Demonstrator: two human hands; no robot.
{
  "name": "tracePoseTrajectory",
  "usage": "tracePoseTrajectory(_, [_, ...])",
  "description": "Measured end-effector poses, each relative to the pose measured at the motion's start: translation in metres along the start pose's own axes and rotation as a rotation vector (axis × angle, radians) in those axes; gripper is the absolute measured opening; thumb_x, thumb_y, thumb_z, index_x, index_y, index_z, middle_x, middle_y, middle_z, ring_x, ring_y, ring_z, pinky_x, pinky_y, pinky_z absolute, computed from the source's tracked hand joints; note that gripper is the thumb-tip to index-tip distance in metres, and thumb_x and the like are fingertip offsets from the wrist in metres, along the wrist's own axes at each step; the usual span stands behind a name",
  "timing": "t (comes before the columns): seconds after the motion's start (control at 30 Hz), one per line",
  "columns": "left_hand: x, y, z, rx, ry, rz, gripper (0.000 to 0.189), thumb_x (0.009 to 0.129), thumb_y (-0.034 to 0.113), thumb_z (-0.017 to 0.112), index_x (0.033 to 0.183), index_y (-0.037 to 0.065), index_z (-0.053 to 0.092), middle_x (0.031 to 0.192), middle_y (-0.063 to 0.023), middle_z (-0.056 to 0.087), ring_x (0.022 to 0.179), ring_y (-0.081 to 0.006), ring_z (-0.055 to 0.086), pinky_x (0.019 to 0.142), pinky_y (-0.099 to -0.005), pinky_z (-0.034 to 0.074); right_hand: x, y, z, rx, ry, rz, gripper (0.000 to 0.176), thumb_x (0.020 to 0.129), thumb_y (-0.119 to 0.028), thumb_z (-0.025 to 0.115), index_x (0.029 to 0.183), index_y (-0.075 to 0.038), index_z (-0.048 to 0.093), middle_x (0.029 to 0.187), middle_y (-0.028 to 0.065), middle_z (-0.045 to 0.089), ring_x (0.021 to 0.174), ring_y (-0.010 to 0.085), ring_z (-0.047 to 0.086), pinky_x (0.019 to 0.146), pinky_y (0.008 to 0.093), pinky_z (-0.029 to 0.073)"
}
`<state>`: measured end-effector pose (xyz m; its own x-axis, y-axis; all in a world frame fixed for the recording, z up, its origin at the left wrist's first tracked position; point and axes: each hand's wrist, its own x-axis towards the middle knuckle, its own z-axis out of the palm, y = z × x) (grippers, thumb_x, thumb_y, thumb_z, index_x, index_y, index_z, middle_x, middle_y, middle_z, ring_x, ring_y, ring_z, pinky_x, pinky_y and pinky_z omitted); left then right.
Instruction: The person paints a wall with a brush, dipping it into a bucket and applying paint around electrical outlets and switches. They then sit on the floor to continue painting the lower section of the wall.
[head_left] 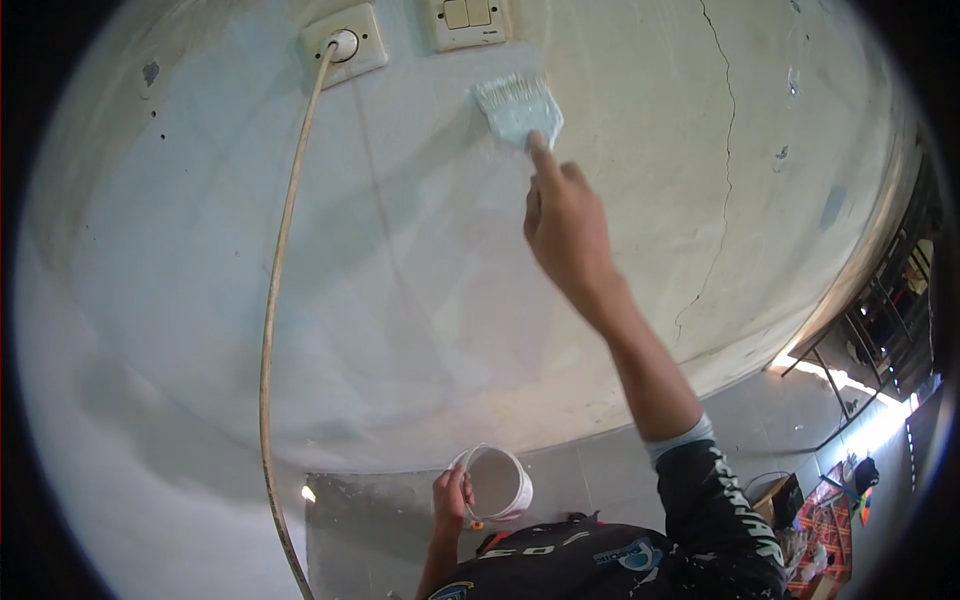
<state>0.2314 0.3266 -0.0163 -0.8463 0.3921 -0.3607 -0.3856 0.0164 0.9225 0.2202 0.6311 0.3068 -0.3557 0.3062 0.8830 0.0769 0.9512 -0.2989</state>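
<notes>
My right hand (568, 220) is closed round the handle of a wide paintbrush (520, 110), index finger stretched along its back. The bristles point up and rest against the wall (470, 260), just below the light switch (468, 20). Pale paint coats the brush. Low in the view, my left hand (453, 495) grips the rim of a white bucket (515, 497), whose inside looks greyish.
A socket (345, 45) holds a plug whose long cable (275, 300) hangs down the wall. A crack (731, 130) runs down the right part. Grey floor tiles (600, 480), a metal rack (850, 370) and a red patterned cloth (830, 520) lie lower right.
</notes>
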Motion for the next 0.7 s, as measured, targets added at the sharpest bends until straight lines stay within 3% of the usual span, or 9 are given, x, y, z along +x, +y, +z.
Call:
tracePoseTrajectory(0.13, [0.005, 0.004, -0.005, -0.039, -0.070, -0.069, 0.032, 0.097, 0.030, 0.050, 0.082, 0.002, 0.054, 0.057, -0.0014, 0.045, 0.044, -0.0104, 0.043, 0.042, -0.0250, 0.034, -0.080, -0.019, 0.010, -0.103, -0.251, 0.274, 0.061, 0.083, -0.003, 0.056, 0.141, -0.004, 0.036, 0.086, 0.0265, 0.054, 0.064, 0.0415, 0.059, 0.057, 0.0494, 0.048])
tracePoseTrajectory(0.2, [0.007, 0.000, -0.012, -0.019, -0.098, -0.039, 0.033, 0.097, 0.031, 0.049, 0.083, 0.002, 0.055, 0.056, -0.0017, 0.046, 0.043, -0.0116, 0.044, 0.043, -0.0258, 0.035, -0.124, -0.008, 0.016, -0.063, -0.265, 0.294, 0.055, 0.083, -0.003, 0.056, 0.136, -0.001, 0.043, 0.083, 0.0266, 0.057, 0.065, 0.0409, 0.059, 0.058, 0.0494, 0.048])
tracePoseTrajectory(0.3, [0.014, -0.007, -0.020, -0.006, -0.142, -0.050, 0.033, 0.097, 0.031, 0.048, 0.084, 0.002, 0.056, 0.055, -0.0019, 0.047, 0.042, -0.0126, 0.045, 0.043, -0.0262, 0.035, -0.113, -0.017, -0.015, -0.010, -0.288, 0.290, 0.045, 0.083, -0.003, 0.056, 0.127, 0.002, 0.052, 0.076, 0.0258, 0.059, 0.065, 0.0401, 0.059, 0.060, 0.0490, 0.048])
tracePoseTrajectory(0.33, [0.013, -0.009, -0.026, 0.005, -0.136, -0.081, 0.033, 0.097, 0.031, 0.049, 0.084, 0.002, 0.056, 0.055, -0.0019, 0.047, 0.042, -0.0124, 0.045, 0.042, -0.0258, 0.035, -0.086, -0.040, -0.031, -0.030, -0.181, 0.267, 0.038, 0.082, -0.002, 0.055, 0.119, 0.003, 0.058, 0.070, 0.0248, 0.058, 0.066, 0.0398, 0.059, 0.062, 0.0480, 0.048])
tracePoseTrajectory(0.47, [0.024, -0.024, -0.049, 0.061, -0.155, -0.091, 0.031, 0.096, 0.030, 0.051, 0.084, 0.002, 0.056, 0.055, -0.0018, 0.047, 0.041, -0.0124, 0.045, 0.041, -0.0253, 0.035, 0.006, -0.072, -0.047, -0.009, 0.041, 0.137, 0.036, 0.082, -0.003, 0.055, 0.117, 0.005, 0.058, 0.073, 0.0254, 0.060, 0.069, 0.0412, 0.060, 0.063, 0.0484, 0.046])
tracePoseTrajectory(0.53, [0.029, -0.030, -0.064, 0.062, -0.155, -0.119, 0.029, 0.095, 0.030, 0.053, 0.084, 0.003, 0.056, 0.055, -0.0021, 0.047, 0.041, -0.0122, 0.046, 0.039, -0.0253, 0.036, 0.024, -0.066, -0.034, -0.060, 0.006, 0.154, 0.036, 0.082, -0.004, 0.055, 0.117, 0.005, 0.057, 0.074, 0.0255, 0.060, 0.071, 0.0415, 0.060, 0.064, 0.0487, 0.047])
tracePoseTrajectory(0.7, [0.034, -0.017, -0.091, 0.107, -0.173, -0.113, 0.034, 0.096, 0.031, 0.053, 0.078, 0.003, 0.055, 0.055, -0.0009, 0.046, 0.042, -0.0111, 0.044, 0.041, -0.0256, 0.035, -0.048, -0.040, 0.005, -0.161, -0.127, 0.251, 0.040, 0.082, -0.007, 0.056, 0.121, 0.003, 0.053, 0.073, 0.0258, 0.061, 0.072, 0.0433, 0.061, 0.066, 0.0504, 0.048])
